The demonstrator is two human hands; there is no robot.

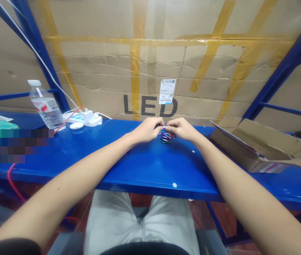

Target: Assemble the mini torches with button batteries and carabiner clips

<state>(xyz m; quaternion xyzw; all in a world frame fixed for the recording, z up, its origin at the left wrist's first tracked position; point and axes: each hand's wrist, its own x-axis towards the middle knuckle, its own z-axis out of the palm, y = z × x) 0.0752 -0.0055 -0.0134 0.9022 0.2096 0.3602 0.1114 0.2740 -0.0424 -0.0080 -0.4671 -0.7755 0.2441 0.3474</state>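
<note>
My left hand point(149, 129) and my right hand point(181, 129) meet above the blue table point(150, 166), fingertips pinched together. Between them is a small pale piece point(164, 127), too small to name. Just below the fingers lies a little heap of thin metallic-coloured loops point(165, 138), purple, green and silver. They look like wire or clips, but I cannot make out which. Whether the pale piece is joined to the heap is hidden by the fingers.
On the left stand a water bottle point(46, 106) and a white power strip point(94, 119) with a plug and cables, beside a round white disc point(76, 125). An open cardboard box point(262, 164) sits on the right. A large taped carton point(100, 74) forms the back.
</note>
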